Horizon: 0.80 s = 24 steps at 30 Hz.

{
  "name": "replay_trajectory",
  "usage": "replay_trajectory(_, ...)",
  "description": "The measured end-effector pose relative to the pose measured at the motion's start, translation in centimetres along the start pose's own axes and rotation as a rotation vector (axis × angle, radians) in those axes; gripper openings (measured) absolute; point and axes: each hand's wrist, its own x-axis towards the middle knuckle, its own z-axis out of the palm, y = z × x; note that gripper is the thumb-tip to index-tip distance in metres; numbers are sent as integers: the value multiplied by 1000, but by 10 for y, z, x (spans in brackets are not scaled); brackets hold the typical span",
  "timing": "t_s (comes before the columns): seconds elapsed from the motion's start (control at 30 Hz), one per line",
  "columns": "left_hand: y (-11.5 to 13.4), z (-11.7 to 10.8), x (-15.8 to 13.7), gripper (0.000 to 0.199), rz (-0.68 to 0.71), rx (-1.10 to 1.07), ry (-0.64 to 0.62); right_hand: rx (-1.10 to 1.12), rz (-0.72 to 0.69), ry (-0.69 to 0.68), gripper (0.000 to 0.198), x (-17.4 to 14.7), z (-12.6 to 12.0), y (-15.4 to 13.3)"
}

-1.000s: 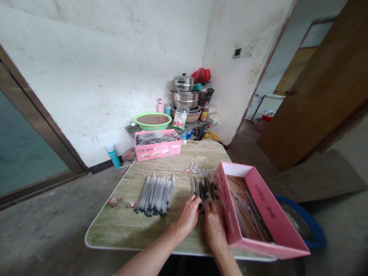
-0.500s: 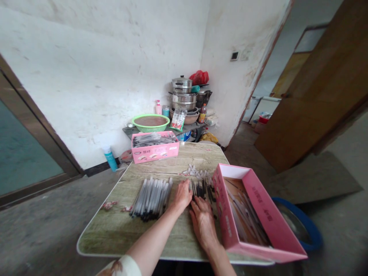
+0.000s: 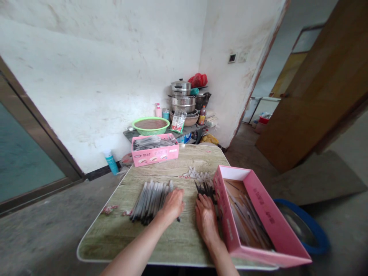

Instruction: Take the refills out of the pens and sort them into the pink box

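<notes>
My left hand [image 3: 173,204] is closed at the right edge of a row of translucent pens [image 3: 151,201] with black ends. A dark tip shows just below this hand, seemingly the end of a pen in its fingers; the rest is hidden. My right hand [image 3: 206,216] lies open and palm down, its fingertips touching a bunch of thin black pieces [image 3: 204,187]. Behind these are small whitish caps [image 3: 198,174] in a loose heap. A pink box [image 3: 234,226] with long translucent pieces inside stands right beside my right hand.
Another pink box [image 3: 155,156], full of pens, stands at the far left of the table [image 3: 115,241]. Behind it, a low shelf holds a green basin [image 3: 151,132] and stacked steel pots [image 3: 183,102]. A blue spray can [image 3: 111,164] is on the floor at left.
My left hand has moved left, from the black pieces to the edge of the pen row. My right hand has shifted slightly right and stays at the black pieces.
</notes>
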Motion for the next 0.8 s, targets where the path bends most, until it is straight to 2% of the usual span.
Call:
replay_trajectory(0.07,0,-5,17,35,33,-14,24,-15,-1,21,31,-3,2,0)
replay_trajectory(0.2,2,-7,72,47,38,-54,68,-41,-13,28,31,-8,5,0)
replay_trajectory(0.33,5,11,115,79,15,-102,49,-62,-28,57,30,-13,9,6)
replay_trajectory(0.43,6,28,129,89,32,-134,-1,-55,-24,52,31,-17,12,9)
replay_trajectory(0.53,8,41,134,91,101,-146,-32,-47,31,32,34,-20,16,11)
replay_trajectory(0.63,16,45,136,87,189,-136,-12,-57,48,-7,37,-23,20,13)
replay_trajectory(0.8,39,48,144,56,431,-133,-2,-39,40,-89,44,-23,20,9)
